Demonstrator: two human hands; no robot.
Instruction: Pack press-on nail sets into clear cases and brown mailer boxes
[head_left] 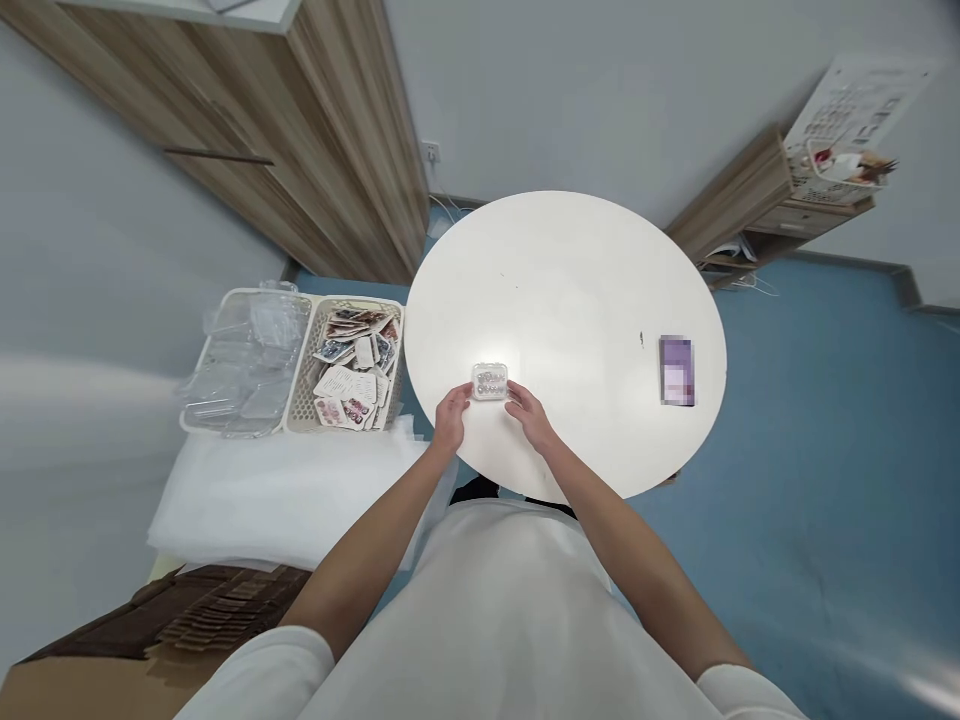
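Note:
A small clear plastic box (490,382) with rows of small round pieces inside is at the near left part of the round white table (570,270). The fingers of my left hand (451,415) are on its left edge. From the other side, my right hand (531,412) has its fingertips on the right edge, so the box is held between both hands. Whether it rests on the tabletop or is slightly lifted, I cannot tell. What the pieces are is too small to make out.
Left of the table stand a basket (301,395) of printed cards and a white bin (196,350) of clear plastic packs. White sheeting (285,495) lies in front of them, above cardboard (90,690). A blurred purple item (677,370) lies on the table's right. A wooden cabinet (352,130) rises behind.

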